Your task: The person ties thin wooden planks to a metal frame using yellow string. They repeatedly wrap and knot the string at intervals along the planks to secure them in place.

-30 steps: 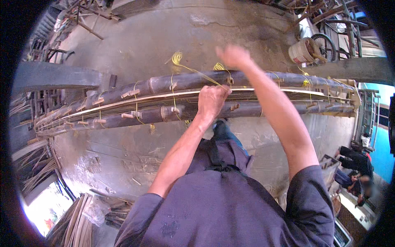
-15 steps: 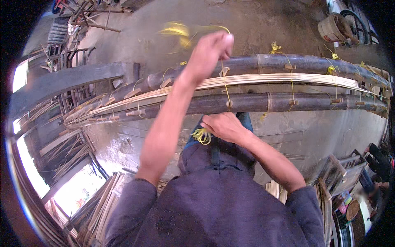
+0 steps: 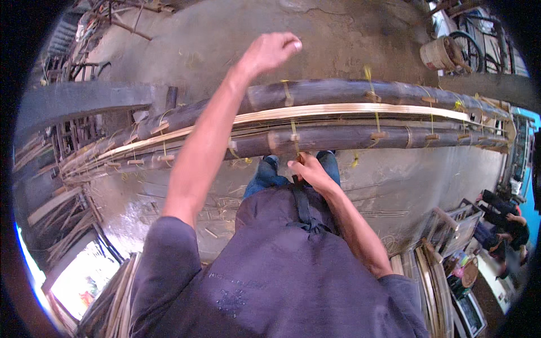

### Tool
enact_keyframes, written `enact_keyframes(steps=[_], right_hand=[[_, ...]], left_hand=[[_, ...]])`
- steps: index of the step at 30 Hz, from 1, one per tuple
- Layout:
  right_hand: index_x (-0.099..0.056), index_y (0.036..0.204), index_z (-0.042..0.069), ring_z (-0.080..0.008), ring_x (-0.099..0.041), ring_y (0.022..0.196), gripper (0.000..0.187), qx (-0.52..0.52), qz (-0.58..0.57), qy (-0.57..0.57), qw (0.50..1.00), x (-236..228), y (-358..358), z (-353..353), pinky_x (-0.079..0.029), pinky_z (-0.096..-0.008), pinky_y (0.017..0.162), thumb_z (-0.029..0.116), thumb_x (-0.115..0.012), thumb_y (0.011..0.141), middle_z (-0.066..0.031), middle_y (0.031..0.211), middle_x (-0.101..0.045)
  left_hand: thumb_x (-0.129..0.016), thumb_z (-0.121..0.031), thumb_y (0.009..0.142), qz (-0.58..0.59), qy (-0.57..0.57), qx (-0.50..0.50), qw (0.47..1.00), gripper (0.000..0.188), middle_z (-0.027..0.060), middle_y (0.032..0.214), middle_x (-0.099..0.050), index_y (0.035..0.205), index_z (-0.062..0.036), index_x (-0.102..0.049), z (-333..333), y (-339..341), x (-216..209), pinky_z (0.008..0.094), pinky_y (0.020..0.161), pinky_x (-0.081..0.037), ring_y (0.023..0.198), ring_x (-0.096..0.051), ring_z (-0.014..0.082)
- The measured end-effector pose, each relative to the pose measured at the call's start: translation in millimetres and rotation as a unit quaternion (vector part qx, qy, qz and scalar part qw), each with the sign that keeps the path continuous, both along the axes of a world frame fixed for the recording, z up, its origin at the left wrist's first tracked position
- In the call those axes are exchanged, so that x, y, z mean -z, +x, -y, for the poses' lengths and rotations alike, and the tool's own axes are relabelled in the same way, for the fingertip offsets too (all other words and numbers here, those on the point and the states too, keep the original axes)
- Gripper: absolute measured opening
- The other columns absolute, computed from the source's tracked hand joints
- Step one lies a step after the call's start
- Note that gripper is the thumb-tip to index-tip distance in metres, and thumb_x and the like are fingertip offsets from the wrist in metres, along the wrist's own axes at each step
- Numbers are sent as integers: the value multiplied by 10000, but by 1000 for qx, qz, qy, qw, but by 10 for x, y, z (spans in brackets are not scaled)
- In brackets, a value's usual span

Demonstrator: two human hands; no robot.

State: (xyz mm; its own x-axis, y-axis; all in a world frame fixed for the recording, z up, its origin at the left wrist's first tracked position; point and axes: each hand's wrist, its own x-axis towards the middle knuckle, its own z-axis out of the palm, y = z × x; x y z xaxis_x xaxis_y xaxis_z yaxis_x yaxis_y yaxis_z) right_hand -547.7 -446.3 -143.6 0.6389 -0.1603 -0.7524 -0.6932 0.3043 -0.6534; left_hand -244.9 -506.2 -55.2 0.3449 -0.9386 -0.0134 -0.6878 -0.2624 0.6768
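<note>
Left hand (image 3: 270, 53), fingers curled, grip indeterminable, beyond the far bamboo pole (image 3: 332, 90); yellow cord (image 3: 293, 125), spanning pale strips (image 3: 338, 109) between both poles; right hand (image 3: 310, 170), fingers bent, just below the near bamboo pole (image 3: 344, 137), grip likewise indeterminable.

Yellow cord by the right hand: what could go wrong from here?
If the yellow cord near the right hand slackens, the pale strips between the far pole and the near pole might shift. The small wooden peg at that cord could then work loose. The dark strap hanging just below the right hand could get in its way. Whether that hand grips the cord is hard to tell.
</note>
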Motion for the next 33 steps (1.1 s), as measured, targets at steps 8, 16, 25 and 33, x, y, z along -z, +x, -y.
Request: enact_keyframes(steps=[8, 16, 25, 33], right_hand=[[-580, 723, 17, -338, -564, 735, 140, -407, 379, -513, 653, -2561, 1552, 526, -455, -444, 659, 138, -604, 789, -125, 740, -543], [-621, 831, 36, -260, -583, 697, 312, -188, 84, -488, 848, -432, 1968, 1177, -451, -408, 605, 307, -503, 930, -134, 756, -597], [-611, 690, 60, -257, -663, 603, 206, -386, 316, -472, 727, -431, 539, -174, -522, -398, 527, 204, -548, 822, -115, 663, -653], [-652, 789, 64, -265, -653, 672, 116, -384, 290, -461, 745, -477, 441, -189, -537, -364, 601, 150, -581, 758, -106, 750, -654]], left_hand=[[-567, -195, 868, 118, -97, -69, 986, 173, 121, 818, -663, 895, -52, -659, -1355, -1037, 3, 405, 746, -500, 784, -649, 293], [-610, -148, 817, 100, -79, -49, 991, 120, 143, 765, -657, 862, -53, -669, -1208, -1049, 120, 419, 641, -483, 713, -632, 327], [-575, -237, 903, -179, 79, -117, 974, 234, 88, 864, -687, 1065, -96, -668, -1186, -996, -138, 315, 769, -498, 787, -661, 153], [-515, -357, 924, -459, 121, -181, 861, 354, -27, 639, -453, 728, -63, -526, -64, -9, 781, 262, 488, -382, 561, -438, 87]])
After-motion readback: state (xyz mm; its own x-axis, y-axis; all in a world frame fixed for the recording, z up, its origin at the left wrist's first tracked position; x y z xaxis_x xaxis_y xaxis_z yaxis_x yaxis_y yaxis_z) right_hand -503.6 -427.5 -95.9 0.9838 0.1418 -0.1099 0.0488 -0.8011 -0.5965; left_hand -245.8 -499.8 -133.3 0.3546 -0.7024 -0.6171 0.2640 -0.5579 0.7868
